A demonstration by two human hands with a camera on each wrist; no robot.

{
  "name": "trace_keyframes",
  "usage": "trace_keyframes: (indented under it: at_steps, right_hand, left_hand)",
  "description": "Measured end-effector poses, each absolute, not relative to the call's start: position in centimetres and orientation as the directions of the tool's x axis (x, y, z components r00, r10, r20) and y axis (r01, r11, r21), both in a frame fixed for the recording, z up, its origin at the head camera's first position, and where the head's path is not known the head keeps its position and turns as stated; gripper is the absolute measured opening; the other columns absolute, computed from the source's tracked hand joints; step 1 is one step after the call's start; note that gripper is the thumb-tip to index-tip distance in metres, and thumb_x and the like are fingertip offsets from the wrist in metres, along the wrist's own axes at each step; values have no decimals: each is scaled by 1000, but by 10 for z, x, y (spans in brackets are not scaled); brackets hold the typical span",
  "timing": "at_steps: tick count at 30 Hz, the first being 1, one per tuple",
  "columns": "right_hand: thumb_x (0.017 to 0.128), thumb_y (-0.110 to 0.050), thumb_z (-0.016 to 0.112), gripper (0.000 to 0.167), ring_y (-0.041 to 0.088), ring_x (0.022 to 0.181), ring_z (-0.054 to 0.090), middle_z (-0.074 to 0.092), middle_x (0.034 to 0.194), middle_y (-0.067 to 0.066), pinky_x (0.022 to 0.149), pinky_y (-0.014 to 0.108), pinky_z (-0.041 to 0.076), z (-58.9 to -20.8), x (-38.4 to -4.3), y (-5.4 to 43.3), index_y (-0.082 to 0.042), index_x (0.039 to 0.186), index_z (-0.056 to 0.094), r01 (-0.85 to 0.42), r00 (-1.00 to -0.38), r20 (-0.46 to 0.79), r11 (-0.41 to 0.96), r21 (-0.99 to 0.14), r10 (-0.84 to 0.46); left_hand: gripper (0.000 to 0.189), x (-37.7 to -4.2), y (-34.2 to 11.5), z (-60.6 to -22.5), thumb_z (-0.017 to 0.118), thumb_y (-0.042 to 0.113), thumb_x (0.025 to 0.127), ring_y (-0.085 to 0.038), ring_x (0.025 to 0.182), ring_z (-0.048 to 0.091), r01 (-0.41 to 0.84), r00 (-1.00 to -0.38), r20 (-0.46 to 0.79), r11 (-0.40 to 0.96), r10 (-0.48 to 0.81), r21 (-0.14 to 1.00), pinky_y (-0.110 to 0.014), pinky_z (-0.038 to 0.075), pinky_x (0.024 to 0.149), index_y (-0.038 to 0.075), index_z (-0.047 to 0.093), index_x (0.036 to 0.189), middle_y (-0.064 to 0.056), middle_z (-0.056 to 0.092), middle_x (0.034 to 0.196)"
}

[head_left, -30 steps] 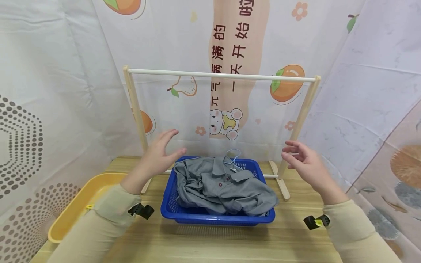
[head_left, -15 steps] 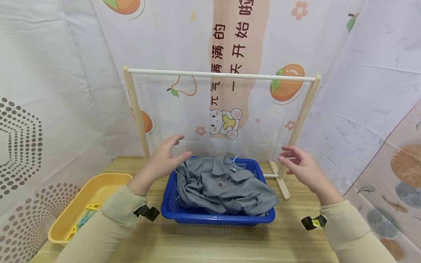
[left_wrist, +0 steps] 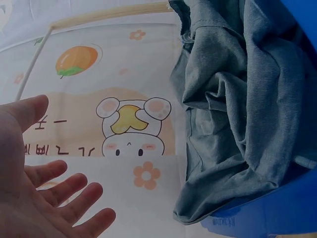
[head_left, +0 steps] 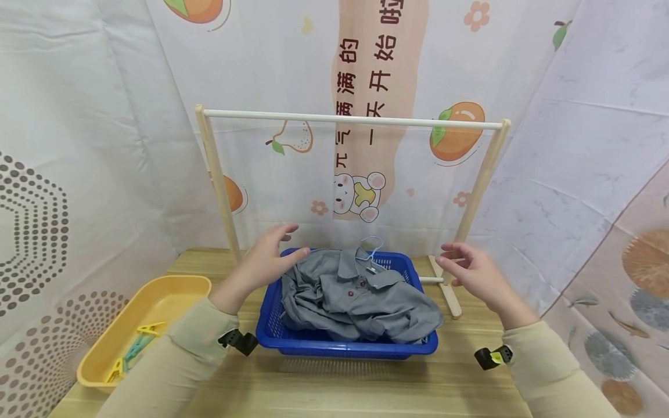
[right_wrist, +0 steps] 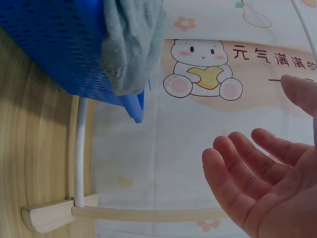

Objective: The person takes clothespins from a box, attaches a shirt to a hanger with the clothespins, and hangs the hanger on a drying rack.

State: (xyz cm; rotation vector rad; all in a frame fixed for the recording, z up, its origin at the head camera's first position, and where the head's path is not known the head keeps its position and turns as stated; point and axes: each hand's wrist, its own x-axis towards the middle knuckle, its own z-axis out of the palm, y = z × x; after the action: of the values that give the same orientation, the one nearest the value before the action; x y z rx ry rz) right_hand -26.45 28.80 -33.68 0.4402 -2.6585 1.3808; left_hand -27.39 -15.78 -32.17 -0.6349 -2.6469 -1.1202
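Note:
A grey shirt (head_left: pixel 360 302) with dark red buttons lies crumpled in a blue basket (head_left: pixel 347 349). From its collar rises the hook of a light blue hanger (head_left: pixel 374 247). My left hand (head_left: pixel 266 258) hovers at the basket's far left corner, fingers spread and holding nothing; the left wrist view shows its palm beside the shirt's folds. To the right of the basket, my right hand (head_left: pixel 473 273) is in the air in front of the rack's right post, its fingers loosely bent and nothing in them. Neither hand appears to touch the shirt.
Behind the basket stands a wooden rack with a white top rail (head_left: pixel 350 120). At the left, a yellow tray (head_left: pixel 175 284) holds yellow and teal clothespins (head_left: pixel 138 343). Printed curtains surround the wooden table (head_left: pixel 334 392).
Both hands have lowered and moved inward toward the basket, the left one to the right and the right one slightly left. The clothespins have come into view. Shirt and basket have stayed put.

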Motion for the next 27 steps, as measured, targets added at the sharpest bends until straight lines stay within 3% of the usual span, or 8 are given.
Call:
trace_keyframes:
  at_steps: [13, 27]
  right_hand:
    - [101, -39, 65, 54, 27, 97, 68, 65, 125, 19, 66, 36, 61, -346, -266, 285, -1, 139, 57, -276, -961, 197, 617, -737, -195]
    - [100, -33, 68, 56, 32, 100, 67, 63, 122, 23, 68, 45, 61, -362, -271, 285, 5, 139, 54, -237, -968, 141, 584, -776, -207]
  left_hand:
    - [71, -279, -158, -334, 69, 40, 98, -39, 133, 50, 460, -888, 331, 587, 320, 666, -55, 50, 100, 2, 43, 152, -19, 46, 152]
    - [73, -282, -160, -345, 67, 44, 98, -39, 132, 51, 453, -891, 311, 616, 330, 644, -56, 50, 99, 2, 42, 152, -19, 46, 152]
